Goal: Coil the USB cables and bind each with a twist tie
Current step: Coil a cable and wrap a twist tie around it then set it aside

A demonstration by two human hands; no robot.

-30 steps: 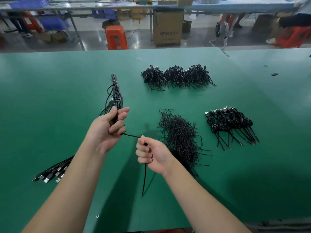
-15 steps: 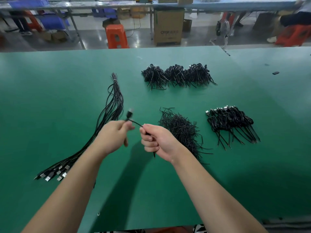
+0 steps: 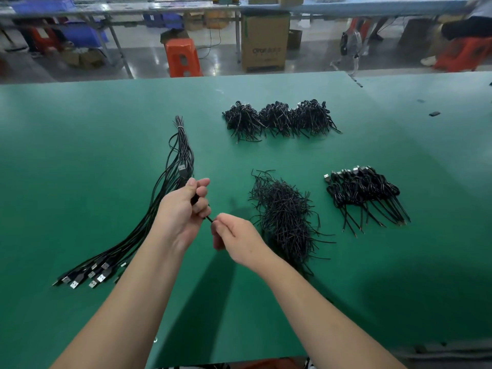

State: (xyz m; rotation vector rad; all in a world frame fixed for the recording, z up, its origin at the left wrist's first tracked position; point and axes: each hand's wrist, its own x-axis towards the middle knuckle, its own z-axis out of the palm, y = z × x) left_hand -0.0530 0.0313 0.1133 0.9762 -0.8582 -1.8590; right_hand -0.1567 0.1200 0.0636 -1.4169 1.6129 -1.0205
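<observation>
My left hand (image 3: 183,211) grips a black USB cable (image 3: 195,199) gathered inside its curled fingers, above the green table (image 3: 80,129). A short stretch of that cable runs to my right hand (image 3: 234,235), which pinches it close to the left hand. Left of my hands lies a long bundle of uncoiled USB cables (image 3: 170,179), plugs toward me at the lower left. A loose heap of black twist ties (image 3: 285,217) sits just right of my right hand. A row of coiled, tied cables (image 3: 364,193) lies further right.
Three dark piles of bound cables (image 3: 279,119) lie at the far middle of the table. A small black piece (image 3: 434,113) rests at the far right. Beyond the table edge stand an orange stool (image 3: 182,58) and a cardboard box (image 3: 265,41).
The free tail that hung from my right hand is gone from view, drawn up into my hands. My hands have come closer together, and the cable is bunched in my left hand.
</observation>
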